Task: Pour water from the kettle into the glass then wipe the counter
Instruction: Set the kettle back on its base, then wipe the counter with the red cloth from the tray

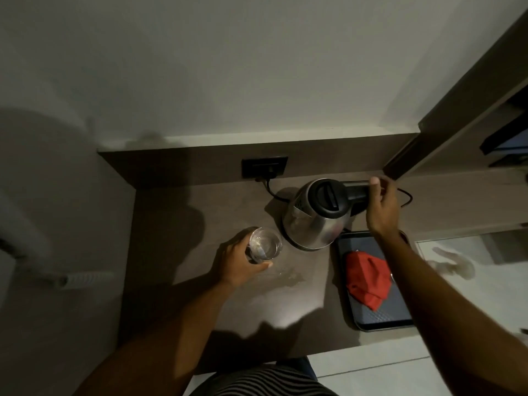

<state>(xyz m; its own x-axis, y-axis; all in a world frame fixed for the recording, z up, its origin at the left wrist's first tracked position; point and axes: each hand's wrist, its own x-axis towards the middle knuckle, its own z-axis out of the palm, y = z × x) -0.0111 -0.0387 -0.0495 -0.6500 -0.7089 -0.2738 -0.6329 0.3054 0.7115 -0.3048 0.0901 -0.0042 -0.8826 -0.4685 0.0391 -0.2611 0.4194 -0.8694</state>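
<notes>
A steel kettle (pixel 314 221) with a black lid and handle stands upright on its base at the back of the brown counter (pixel 200 295). My right hand (pixel 381 208) is closed around the kettle's handle. A clear glass (pixel 264 244) with some water in it stands on the counter left of the kettle, and my left hand (pixel 237 260) grips it from the left. A small puddle (pixel 288 274) glistens on the counter just right of the glass. A red cloth (pixel 368 281) lies crumpled on a dark tray (pixel 380 318) to the right.
A black wall socket (pixel 264 167) sits behind the kettle with a cord (pixel 271 192) plugged in. A dark cabinet edge (pixel 457 110) overhangs the back right corner. White walls close in the counter at the left and back.
</notes>
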